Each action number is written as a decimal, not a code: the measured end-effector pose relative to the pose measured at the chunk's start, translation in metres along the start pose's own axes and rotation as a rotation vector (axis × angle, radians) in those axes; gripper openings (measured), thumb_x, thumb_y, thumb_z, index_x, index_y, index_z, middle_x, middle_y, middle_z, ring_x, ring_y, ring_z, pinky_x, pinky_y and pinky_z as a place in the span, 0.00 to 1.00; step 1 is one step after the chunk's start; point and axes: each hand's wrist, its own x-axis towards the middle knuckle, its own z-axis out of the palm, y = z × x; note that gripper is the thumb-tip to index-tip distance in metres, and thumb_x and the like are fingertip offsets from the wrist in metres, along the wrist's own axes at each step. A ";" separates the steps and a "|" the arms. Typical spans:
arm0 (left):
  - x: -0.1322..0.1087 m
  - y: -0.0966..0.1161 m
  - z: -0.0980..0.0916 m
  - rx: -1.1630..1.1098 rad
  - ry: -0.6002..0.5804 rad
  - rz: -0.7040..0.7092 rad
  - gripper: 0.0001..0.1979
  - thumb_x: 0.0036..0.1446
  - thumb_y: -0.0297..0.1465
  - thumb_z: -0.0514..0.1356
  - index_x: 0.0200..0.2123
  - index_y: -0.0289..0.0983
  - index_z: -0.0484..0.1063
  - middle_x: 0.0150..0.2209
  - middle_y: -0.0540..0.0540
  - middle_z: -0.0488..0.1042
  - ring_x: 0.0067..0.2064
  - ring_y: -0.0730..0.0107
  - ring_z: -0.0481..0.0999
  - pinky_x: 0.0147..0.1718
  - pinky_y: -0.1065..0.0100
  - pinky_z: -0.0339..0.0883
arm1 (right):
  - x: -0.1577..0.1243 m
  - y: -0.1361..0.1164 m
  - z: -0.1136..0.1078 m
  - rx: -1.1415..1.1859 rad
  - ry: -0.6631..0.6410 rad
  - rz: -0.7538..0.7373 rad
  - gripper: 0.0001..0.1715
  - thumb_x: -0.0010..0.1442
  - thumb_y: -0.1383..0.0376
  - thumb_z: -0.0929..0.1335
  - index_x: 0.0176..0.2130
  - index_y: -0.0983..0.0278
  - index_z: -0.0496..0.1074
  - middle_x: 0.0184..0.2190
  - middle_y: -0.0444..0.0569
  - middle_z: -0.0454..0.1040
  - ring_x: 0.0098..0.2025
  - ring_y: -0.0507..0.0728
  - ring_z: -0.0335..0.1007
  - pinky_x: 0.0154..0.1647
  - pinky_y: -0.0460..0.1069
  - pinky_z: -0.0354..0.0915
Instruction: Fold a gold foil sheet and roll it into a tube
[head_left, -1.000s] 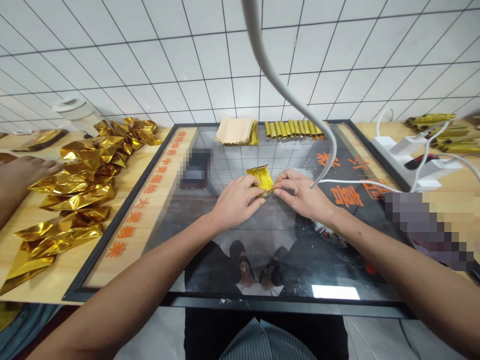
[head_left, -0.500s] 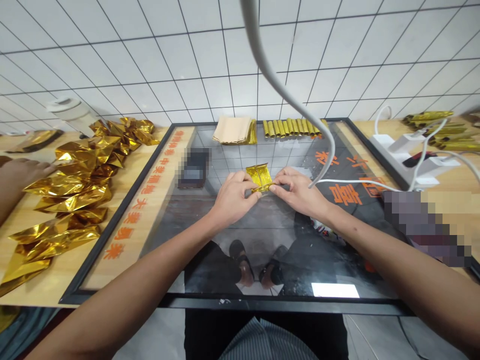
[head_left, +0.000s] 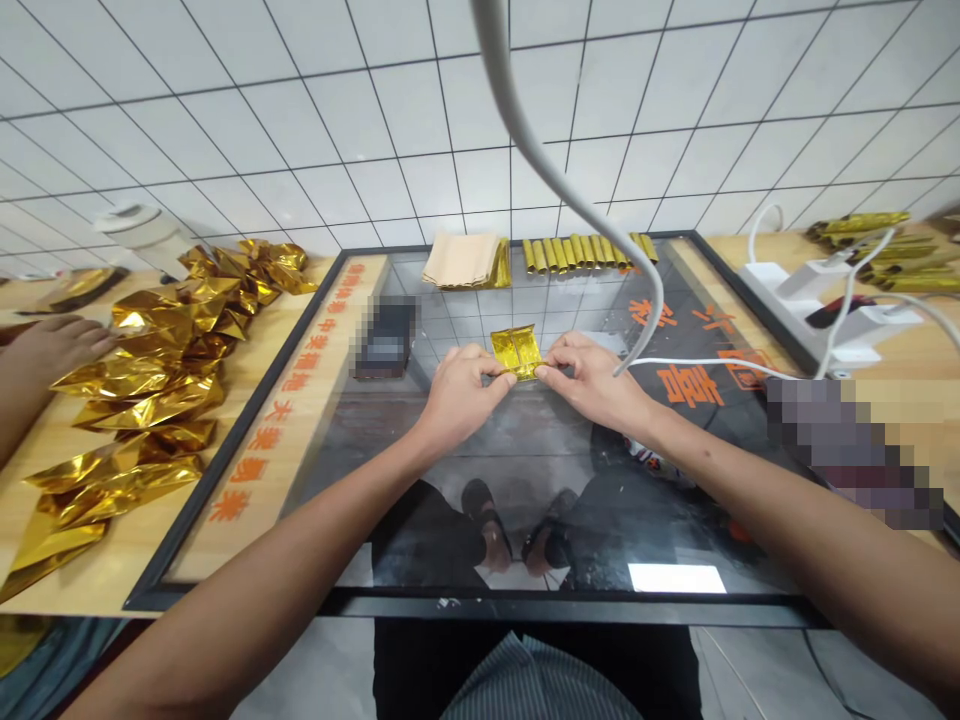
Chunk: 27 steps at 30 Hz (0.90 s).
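A small sheet of gold foil paper (head_left: 517, 345) lies on the dark glass panel (head_left: 480, 430), its near edge folded or curled over. My left hand (head_left: 465, 392) pinches the left end of that near edge between thumb and forefinger. At the right end, my right hand (head_left: 589, 380) grips the same edge in a matching pinch. Behind them, a stack of tan paper sheets (head_left: 461, 260) with gold undersides rests near the panel's back edge. Beside the stack lies a row of several rolled gold paper tubes (head_left: 577, 254).
Folded gold foil pieces (head_left: 150, 370) pile up at left, where another person's hand (head_left: 64, 340) rests. A blurred dark object (head_left: 386, 335) lies on the panel. At right are a white power strip (head_left: 787, 310) with cables and more gold tubes (head_left: 900, 250). A thick white cable (head_left: 555, 170) hangs in front.
The near edge of the gold foil paper looks flatter, and my fingers have shifted slightly on it. Both hands keep hold of its ends.
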 end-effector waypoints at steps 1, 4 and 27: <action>0.000 0.001 0.000 -0.002 0.001 -0.007 0.11 0.67 0.33 0.65 0.30 0.41 0.81 0.36 0.49 0.77 0.43 0.60 0.74 0.53 0.55 0.66 | 0.000 0.000 0.001 -0.009 0.001 0.002 0.13 0.70 0.58 0.69 0.32 0.58 0.73 0.38 0.48 0.74 0.41 0.60 0.72 0.47 0.55 0.66; 0.000 0.003 -0.001 0.007 0.013 -0.036 0.12 0.66 0.33 0.65 0.29 0.41 0.80 0.37 0.48 0.77 0.45 0.59 0.73 0.52 0.56 0.65 | 0.000 0.001 0.003 -0.030 0.006 0.012 0.14 0.70 0.57 0.69 0.32 0.58 0.74 0.38 0.48 0.74 0.41 0.60 0.72 0.46 0.55 0.65; 0.001 0.006 0.005 0.111 0.065 -0.152 0.15 0.64 0.37 0.67 0.25 0.41 0.76 0.42 0.46 0.77 0.49 0.53 0.73 0.52 0.52 0.68 | 0.001 -0.009 0.007 -0.133 0.065 0.174 0.15 0.66 0.57 0.73 0.29 0.58 0.72 0.38 0.47 0.75 0.42 0.60 0.73 0.42 0.55 0.62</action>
